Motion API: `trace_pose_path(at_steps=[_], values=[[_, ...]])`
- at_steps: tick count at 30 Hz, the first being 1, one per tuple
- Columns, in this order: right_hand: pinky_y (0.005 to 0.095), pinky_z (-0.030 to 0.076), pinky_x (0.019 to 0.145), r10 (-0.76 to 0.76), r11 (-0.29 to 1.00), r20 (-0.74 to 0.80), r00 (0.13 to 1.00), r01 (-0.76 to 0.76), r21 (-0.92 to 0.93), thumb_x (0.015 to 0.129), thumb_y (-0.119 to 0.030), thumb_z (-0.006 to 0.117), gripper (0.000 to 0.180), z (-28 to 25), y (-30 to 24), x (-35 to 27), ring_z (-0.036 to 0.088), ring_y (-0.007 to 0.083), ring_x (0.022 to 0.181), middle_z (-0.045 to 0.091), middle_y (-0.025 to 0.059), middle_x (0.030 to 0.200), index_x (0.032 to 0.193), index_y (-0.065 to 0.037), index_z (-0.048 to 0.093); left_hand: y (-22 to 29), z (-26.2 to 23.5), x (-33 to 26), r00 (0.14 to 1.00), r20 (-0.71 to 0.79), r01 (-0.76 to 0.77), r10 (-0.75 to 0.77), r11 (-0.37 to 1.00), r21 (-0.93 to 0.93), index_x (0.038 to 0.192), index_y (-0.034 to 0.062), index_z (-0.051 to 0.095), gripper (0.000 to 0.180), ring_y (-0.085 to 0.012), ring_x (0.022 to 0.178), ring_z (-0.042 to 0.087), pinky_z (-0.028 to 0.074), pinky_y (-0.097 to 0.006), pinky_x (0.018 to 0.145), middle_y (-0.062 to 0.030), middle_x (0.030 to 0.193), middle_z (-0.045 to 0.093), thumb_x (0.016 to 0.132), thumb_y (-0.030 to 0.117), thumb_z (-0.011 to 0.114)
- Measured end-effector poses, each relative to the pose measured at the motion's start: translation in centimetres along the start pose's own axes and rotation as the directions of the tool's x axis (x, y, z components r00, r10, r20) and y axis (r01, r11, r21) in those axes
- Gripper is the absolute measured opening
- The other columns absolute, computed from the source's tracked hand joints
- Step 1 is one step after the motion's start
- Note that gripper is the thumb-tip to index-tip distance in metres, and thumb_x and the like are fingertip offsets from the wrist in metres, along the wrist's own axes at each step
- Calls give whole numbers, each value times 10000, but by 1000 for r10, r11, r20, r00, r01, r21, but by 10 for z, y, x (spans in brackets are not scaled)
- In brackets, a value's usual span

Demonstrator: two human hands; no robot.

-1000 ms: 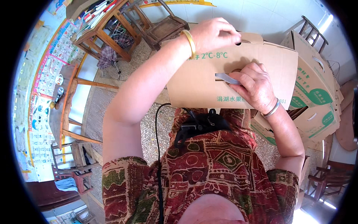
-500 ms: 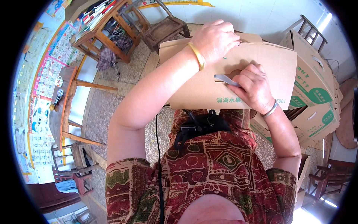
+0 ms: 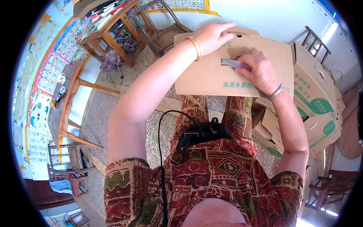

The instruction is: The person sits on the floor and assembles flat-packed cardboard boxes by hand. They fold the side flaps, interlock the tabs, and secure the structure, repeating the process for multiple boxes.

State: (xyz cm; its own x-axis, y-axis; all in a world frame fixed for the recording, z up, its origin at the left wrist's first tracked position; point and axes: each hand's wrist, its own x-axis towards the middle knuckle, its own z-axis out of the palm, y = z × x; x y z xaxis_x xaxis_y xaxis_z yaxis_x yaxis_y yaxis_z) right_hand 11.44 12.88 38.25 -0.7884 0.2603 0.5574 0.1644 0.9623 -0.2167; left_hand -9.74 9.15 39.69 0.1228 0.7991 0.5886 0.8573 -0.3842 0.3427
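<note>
In front of me stands a brown cardboard carton [image 3: 204, 72] with green print on its side. My right hand [image 3: 259, 70] is closed around a pale grey plastic carry handle [image 3: 230, 63] that comes through a slot in this side. At the carton's far top edge lies my left hand [image 3: 211, 39], its fingers stretched out and the thumb apart from them. It touches the carton near a top flap [image 3: 244, 32] with a small dark notch. The carton's inside is hidden from me.
To the right, several similar cartons [image 3: 317, 85] with white handles are stacked closely. An open carton [image 3: 266, 126] sits on the floor by my right leg. Wooden chairs [image 3: 168, 36] and a shelf of papers [image 3: 104, 19] stand at the far left. A black cable [image 3: 160, 132] hangs by my waist.
The carton has shifted away from me, and its near edge now shows my legs below. My left hand has uncurled its fingers from the flap. My right hand keeps hold of the handle.
</note>
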Motion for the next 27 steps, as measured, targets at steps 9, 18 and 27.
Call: trace_pose_path(at_steps=[9, 18, 27], values=[[367, 416, 710, 42, 999, -9, 999, -42, 10, 690, -151, 676, 146, 0, 2, 15, 541, 266, 729, 580, 63, 710, 802, -88, 607, -14, -3, 3, 996, 87, -23, 8, 985, 171, 1178, 103, 539, 377, -284, 1069, 519, 412, -355, 921, -126, 1180, 542, 825, 230, 574], [337, 391, 675, 10, 994, -27, 1000, -7, 108, 680, -104, 699, 156, 6, -4, 0, 489, 236, 640, 519, 62, 659, 785, -64, 592, -6, -3, 14, 938, 259, 210, -230, 972, 101, 1025, 89, 610, 283, -264, 917, 595, 464, -338, 819, -87, 1001, 634, 807, 268, 593], [360, 435, 715, -90, 956, 115, 989, 53, 288, 705, -124, 682, 174, -22, -15, -20, 547, 270, 742, 572, 91, 767, 842, -42, 615, 30, -2, 5, 989, 147, -23, -25, 949, 316, 826, 95, 607, 213, -265, 761, 576, 460, -383, 680, -60, 785, 598, 819, 302, 558]])
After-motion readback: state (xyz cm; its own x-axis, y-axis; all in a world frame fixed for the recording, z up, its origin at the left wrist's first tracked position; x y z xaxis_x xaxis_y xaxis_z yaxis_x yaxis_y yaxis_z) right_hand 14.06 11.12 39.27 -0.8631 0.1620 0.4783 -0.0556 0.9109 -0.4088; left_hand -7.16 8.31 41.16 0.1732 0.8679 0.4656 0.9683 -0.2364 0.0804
